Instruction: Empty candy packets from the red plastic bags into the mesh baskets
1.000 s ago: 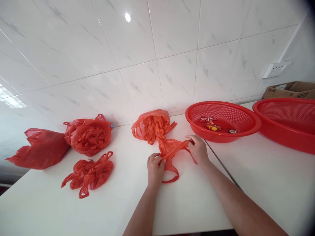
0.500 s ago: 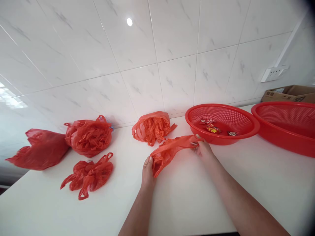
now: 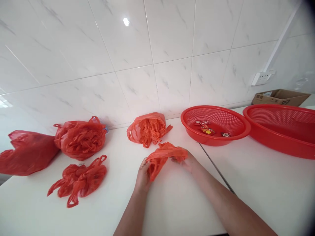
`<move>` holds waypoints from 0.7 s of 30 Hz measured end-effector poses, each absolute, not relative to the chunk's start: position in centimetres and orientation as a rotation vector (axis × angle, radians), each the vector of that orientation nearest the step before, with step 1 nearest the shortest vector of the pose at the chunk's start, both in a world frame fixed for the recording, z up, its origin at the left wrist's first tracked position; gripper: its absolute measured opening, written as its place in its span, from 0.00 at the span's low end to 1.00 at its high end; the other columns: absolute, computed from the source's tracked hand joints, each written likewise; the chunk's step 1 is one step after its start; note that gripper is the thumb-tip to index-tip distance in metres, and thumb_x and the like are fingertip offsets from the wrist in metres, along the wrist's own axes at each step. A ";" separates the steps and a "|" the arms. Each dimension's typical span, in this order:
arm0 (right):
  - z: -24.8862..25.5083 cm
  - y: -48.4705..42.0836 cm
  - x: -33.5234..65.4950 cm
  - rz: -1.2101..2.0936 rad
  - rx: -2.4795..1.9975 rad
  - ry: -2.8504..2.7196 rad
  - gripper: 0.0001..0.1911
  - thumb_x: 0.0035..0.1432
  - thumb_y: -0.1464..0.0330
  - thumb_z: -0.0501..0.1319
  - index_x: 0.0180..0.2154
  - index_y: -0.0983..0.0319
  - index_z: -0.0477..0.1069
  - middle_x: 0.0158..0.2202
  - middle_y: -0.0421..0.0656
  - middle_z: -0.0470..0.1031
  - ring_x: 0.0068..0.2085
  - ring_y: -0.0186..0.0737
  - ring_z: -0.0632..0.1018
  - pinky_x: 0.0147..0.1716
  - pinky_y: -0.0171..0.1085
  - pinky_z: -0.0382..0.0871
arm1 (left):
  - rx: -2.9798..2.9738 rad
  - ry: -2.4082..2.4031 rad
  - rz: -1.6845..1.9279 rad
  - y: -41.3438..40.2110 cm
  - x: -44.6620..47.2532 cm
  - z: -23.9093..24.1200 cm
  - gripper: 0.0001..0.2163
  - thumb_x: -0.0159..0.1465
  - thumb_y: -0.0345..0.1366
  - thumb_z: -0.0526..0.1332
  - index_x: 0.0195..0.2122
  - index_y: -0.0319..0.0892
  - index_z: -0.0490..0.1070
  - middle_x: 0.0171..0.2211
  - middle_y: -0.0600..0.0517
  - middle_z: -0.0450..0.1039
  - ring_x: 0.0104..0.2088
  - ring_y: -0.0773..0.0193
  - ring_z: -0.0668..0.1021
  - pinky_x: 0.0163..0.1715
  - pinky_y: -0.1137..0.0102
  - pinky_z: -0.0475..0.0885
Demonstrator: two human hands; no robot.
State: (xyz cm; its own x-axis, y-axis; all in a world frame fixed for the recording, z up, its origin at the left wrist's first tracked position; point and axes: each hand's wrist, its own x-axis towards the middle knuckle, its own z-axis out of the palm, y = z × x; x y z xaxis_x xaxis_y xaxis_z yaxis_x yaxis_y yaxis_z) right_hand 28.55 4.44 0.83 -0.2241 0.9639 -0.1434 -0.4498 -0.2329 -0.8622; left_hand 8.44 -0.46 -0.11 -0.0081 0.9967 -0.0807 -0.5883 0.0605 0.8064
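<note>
Landmark: the small red basket [image 3: 213,126], a round mesh bowl standing on the white counter [image 3: 172,203] against the wall.
Bag in hand: a thin red plastic bag [image 3: 163,156], crumpled, lifted just off the counter, left of and nearer than the small red basket.
Left hand: the left hand [image 3: 143,173] is closed on the lower left end of the bag, fingers curled into the plastic.
Right hand: the right hand [image 3: 188,160] grips the bag's right end; its fingers are mostly hidden by the plastic, yet they are clamped on it.
Open bag: an open sack of bags [image 3: 147,128] lies left of the basket, near the wall, just behind the held bag and apart from it.
Other bundles: further left of the basket sit a tied bundle [image 3: 80,138], a flat bundle [image 3: 78,179] in front of it, and a full bag [image 3: 26,152] at the far edge.
Basket contents: a few small red packets [image 3: 208,128] lie on its bottom.
Big basket: a larger red basket [image 3: 283,127] stands just right of the small one.
Counter: white and smooth, with a dark seam running from below the basket toward the person.
Room: glossy white marble-look wall tiles [image 3: 147,49], a wall socket [image 3: 262,78] and a cardboard box [image 3: 280,96] beyond the big basket.
</note>
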 end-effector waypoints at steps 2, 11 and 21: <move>0.3 5.6 29.9 1.592 -0.882 -0.786 0.05 0.41 0.68 0.61 0.22 0.60 0.66 0.23 0.39 0.73 0.28 0.38 0.75 0.30 0.39 0.70 | 0.584 0.782 1.526 0.0 7.6 -0.3 0.09 0.54 0.37 0.66 0.35 0.42 0.71 0.34 0.53 0.74 0.33 0.66 0.76 0.35 0.71 0.70; -0.3 7.6 32.3 1.349 -0.940 -0.745 0.07 0.41 0.63 0.58 0.24 0.58 0.64 0.24 0.39 0.73 0.29 0.39 0.76 0.23 0.34 0.66 | 0.599 0.723 1.530 0.2 6.8 -0.6 0.06 0.56 0.36 0.65 0.32 0.42 0.69 0.33 0.54 0.73 0.32 0.69 0.76 0.32 0.74 0.71; 1.8 6.5 33.8 1.419 -1.081 -0.809 0.06 0.40 0.67 0.61 0.25 0.61 0.69 0.23 0.40 0.74 0.26 0.39 0.75 0.24 0.35 0.68 | 0.478 0.603 1.756 1.0 5.8 -0.8 0.05 0.55 0.34 0.65 0.32 0.44 0.70 0.35 0.56 0.75 0.35 0.69 0.77 0.36 0.74 0.72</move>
